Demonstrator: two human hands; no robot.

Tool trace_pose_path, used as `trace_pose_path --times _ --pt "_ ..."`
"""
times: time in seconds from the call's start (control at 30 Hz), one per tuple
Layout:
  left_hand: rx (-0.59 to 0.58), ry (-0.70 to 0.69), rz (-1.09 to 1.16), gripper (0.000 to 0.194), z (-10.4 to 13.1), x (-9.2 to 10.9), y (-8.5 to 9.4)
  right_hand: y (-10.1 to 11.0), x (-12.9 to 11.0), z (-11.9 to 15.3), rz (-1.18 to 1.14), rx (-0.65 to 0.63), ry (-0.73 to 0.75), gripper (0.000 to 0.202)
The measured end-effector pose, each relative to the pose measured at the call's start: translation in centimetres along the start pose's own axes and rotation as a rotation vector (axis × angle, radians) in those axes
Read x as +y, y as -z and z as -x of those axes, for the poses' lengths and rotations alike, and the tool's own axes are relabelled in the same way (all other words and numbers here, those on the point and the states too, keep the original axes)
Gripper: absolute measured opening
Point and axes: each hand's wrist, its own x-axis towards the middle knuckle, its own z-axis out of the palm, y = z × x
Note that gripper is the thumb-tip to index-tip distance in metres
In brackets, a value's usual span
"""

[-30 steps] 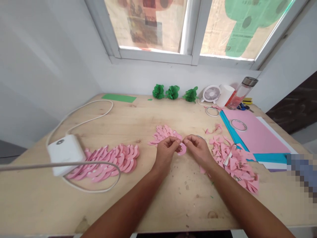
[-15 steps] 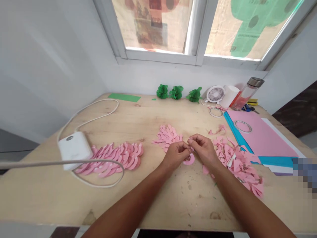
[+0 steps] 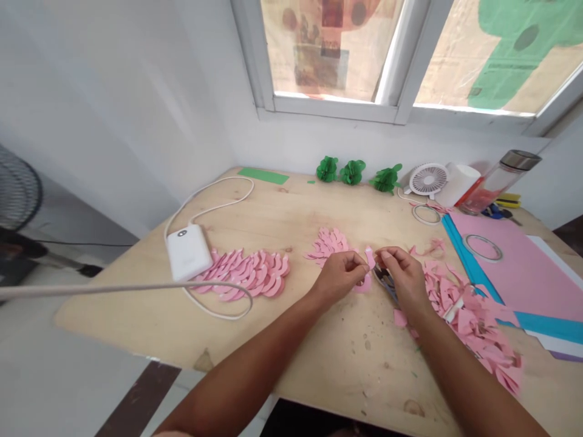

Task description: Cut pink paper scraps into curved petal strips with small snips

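Above the middle of the table, my left hand (image 3: 339, 276) has its thumb and fingers pinched together; whatever lies between the tips is too small to make out. Just right of it, my right hand (image 3: 405, 279) is closed with its fingertips together beside a dark metal tool (image 3: 386, 283), which runs under the palm. A small pink paper piece (image 3: 370, 257) stands between the two hands. Below it lies a curved pink piece (image 3: 363, 285). Behind my left hand is a pile of small pink petals (image 3: 330, 243).
Larger pink petals (image 3: 255, 273) lie at left beside a white power bank (image 3: 187, 252) with its cable. Pink scraps (image 3: 473, 321) heap at right near coloured sheets (image 3: 532, 261). Green paper flowers (image 3: 352, 172), a small fan (image 3: 429, 179) and a bottle (image 3: 501, 182) stand behind.
The view has turned left, bringing a floor fan into sight. My hands have moved slightly apart, and the dark metal tool and upright pink piece now show between them.
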Motion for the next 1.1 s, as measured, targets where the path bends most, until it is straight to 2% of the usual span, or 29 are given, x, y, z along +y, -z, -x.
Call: trace_pose_path --times 0.17,0.27,0.33,0.47,0.57,0.67,0.73,0.8,0.97,1.1 --pt "-0.030 -0.078 -0.249 0.011 1.0 2.1 1.7 0.0 0.5 -0.2 0.005 0.016 -0.007 0.022" --pt "0.019 -0.103 -0.498 0.013 2.7 2.6 3.5 0.1 0.6 -0.2 0.008 0.026 0.001 0.021" --pt "0.108 -0.079 -0.611 0.016 4.1 2.4 5.1 0.2 0.5 -0.1 0.007 0.028 0.001 0.020" --pt "0.366 -0.026 -0.808 0.015 6.5 1.8 8.4 0.2 0.5 -0.1 0.018 0.011 -0.004 0.021" --pt "0.470 -0.027 -0.927 0.015 7.3 1.0 10.4 0.2 0.6 -0.1 0.018 0.005 0.004 0.020" --pt "0.580 -0.007 -1.121 0.013 7.3 -0.1 11.6 0.2 0.9 -0.2 0.016 0.011 0.005 0.020" --pt "0.664 -0.032 -1.271 0.021 7.2 -1.0 11.9 0.2 1.0 -0.2 0.017 0.012 0.004 0.020" --pt "0.699 -0.088 -1.380 0.031 7.2 -1.8 11.9 0.2 1.1 -0.2 0.021 0.008 0.002 0.020" --pt "0.563 -0.242 -1.485 0.026 7.9 -2.7 10.9 0.3 1.3 -0.3 0.040 0.000 -0.004 0.021" --pt "0.480 -0.258 -1.534 0.030 8.7 -3.3 9.9 0.4 1.3 -0.3 0.033 -0.005 0.006 0.022"
